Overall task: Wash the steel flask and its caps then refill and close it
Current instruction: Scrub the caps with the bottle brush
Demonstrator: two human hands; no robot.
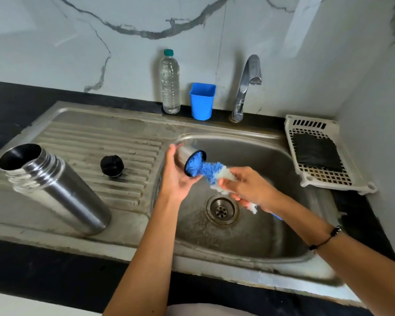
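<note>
From the head camera, the left hand (177,176) grips the steel cup cap (190,159) over the sink (260,156), its mouth turned toward 4 o'clock so the brush (206,168) can go in. The right hand (249,190) holds the brush by its body, and the blue bristles are inside the cap. The flask (55,190) stands open on the draining board at 9 o'clock, probably waiting for its turn. The black stopper (112,166) lies between flask and sink. The tap (246,87), at 12 o'clock, gives no water that I can see.

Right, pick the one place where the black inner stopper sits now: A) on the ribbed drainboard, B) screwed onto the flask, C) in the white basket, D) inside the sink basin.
A: the black stopper rests on the ribbed drainboard, apart from the open steel flask standing beside it.
</note>
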